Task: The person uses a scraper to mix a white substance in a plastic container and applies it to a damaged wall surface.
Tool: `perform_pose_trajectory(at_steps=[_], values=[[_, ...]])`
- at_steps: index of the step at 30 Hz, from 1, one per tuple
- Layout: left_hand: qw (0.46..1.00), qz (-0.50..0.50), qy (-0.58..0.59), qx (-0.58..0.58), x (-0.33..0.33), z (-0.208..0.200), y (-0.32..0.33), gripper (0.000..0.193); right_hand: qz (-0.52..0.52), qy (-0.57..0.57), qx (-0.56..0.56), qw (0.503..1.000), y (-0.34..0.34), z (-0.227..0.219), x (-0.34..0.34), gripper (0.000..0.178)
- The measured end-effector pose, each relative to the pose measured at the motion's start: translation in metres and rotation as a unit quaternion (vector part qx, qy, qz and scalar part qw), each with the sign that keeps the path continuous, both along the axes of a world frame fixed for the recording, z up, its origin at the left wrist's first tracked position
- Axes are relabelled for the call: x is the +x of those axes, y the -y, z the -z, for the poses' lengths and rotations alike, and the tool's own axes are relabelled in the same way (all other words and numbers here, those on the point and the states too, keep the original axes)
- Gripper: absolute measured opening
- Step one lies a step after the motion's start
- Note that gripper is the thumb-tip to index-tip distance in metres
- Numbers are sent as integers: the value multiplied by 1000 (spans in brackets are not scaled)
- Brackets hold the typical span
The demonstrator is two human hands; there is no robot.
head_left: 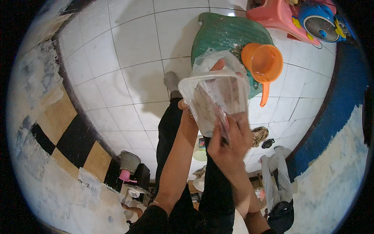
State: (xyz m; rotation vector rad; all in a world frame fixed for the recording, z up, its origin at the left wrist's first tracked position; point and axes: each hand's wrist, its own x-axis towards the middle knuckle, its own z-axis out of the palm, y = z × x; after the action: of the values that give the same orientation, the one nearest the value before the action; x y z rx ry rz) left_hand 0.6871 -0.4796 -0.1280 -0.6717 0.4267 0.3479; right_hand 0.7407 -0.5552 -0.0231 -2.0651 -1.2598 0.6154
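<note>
A translucent plastic tub (208, 113), tilted with its open top facing me, is held up over the floor. My left hand (187, 114) is closed around its left side and back; a thumb shows at the edge, and most of the fingers are behind the tub. My right hand (232, 138) is at the tub's near right side, fingers pinched on a thin reddish strip (223, 120) whose kind I cannot make out. Beyond the tub's far rim, a clear plastic bag (216, 58) bunches up against the green sack (218, 33).
An orange dipper (272, 58) rests on the sack's right side, with another orange rounded piece beside it. A blue fan (321, 27) stands by a pink plastic stool (269, 15). White tiles (136, 78) cover the floor. A grey bucket (129, 162) sits near the left wall.
</note>
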Motion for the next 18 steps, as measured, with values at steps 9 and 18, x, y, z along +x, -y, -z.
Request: perform_pose_trajectory(at_steps=[9,18], values=[[998,-31,50,-10,1,6,5,61,1,-15,-41,999,1,-9,7,31],[990,-80,56,101,3,21,16,76,28,-13,-62,998,3,-12,11,31]])
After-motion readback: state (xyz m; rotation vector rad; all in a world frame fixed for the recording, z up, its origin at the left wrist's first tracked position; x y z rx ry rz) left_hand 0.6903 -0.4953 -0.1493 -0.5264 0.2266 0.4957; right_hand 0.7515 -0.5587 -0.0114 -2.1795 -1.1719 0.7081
